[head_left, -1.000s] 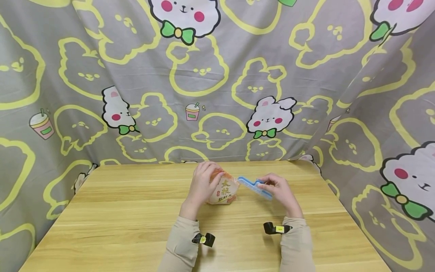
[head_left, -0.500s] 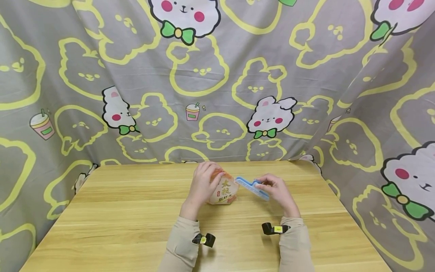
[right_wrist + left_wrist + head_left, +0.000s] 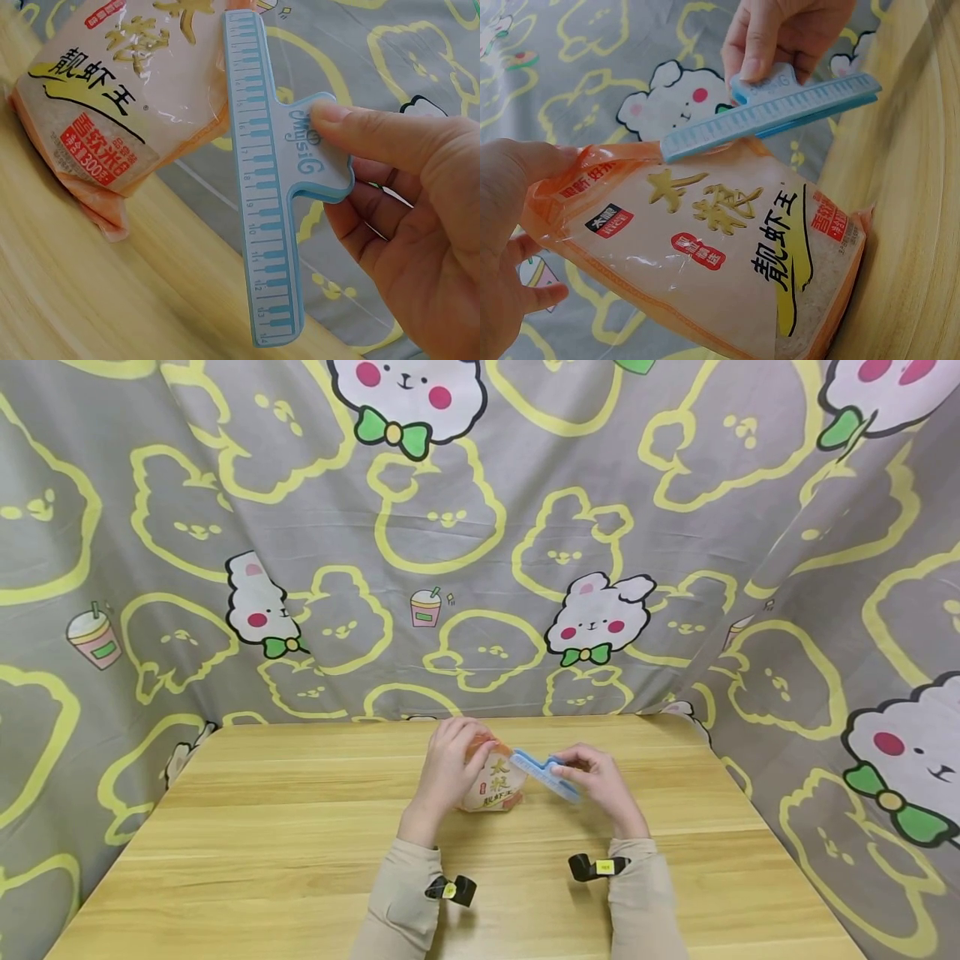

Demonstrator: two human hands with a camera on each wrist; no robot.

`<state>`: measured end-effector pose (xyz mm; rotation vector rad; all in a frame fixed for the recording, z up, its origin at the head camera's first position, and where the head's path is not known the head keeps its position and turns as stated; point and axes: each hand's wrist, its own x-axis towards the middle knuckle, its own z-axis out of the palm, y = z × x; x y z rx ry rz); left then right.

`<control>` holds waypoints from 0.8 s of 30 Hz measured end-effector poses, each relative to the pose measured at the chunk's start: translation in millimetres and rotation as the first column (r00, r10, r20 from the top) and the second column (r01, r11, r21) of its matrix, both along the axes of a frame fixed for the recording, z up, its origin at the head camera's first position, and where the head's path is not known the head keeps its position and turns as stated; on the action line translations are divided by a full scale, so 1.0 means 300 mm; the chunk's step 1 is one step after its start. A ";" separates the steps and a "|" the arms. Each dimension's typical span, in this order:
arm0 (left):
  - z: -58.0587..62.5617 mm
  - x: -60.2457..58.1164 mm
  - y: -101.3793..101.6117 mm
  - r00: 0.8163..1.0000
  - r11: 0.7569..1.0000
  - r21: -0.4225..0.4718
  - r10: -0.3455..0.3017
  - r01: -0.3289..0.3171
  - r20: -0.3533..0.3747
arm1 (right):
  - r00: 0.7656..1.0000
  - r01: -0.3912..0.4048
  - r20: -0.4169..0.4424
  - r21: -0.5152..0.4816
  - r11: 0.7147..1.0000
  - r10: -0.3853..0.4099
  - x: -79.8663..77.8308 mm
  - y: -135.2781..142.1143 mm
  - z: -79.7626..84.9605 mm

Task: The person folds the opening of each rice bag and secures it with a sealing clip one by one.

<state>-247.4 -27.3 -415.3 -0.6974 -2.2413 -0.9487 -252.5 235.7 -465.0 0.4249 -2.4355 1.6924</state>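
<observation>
The upper part and both sides of the head view are being filled by a grey curtain (image 3: 480,589), on which yellow animal outlines (image 3: 442,566) are being shown. White cartoon heads (image 3: 596,617) with green bows (image 3: 393,433) are being displayed at top centre, right of centre and lower right, and pink drink cups (image 3: 425,609) at far left and near the middle. The lower part is being occupied by a wood-grain table (image 3: 521,877).

Reads 太粮 and 靓虾王 on the rice bag (image 3: 720,285), centre of left-wrist view; in right-wrist view, 300 on its red panel (image 3: 86,154) at left, stylised "Music" and 7–14 on the piano-key clip (image 3: 259,180) mid-frame.
</observation>
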 end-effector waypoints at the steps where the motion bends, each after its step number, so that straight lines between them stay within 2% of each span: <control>1: 0.000 0.000 0.000 1.000 1.000 0.002 -0.001 0.001 -0.001 | 1.000 0.000 0.007 -0.016 1.000 0.000 0.000 -0.002 0.000; 7: -0.003 -0.003 0.002 1.000 1.000 0.006 -0.006 0.006 -0.003 | 1.000 -0.023 0.000 -0.074 0.997 0.023 -0.004 -0.014 0.001; 24: -0.007 -0.005 0.003 1.000 1.000 0.019 -0.012 0.012 -0.020 | 0.997 -0.045 -0.069 -0.136 0.990 0.035 -0.012 -0.041 -0.009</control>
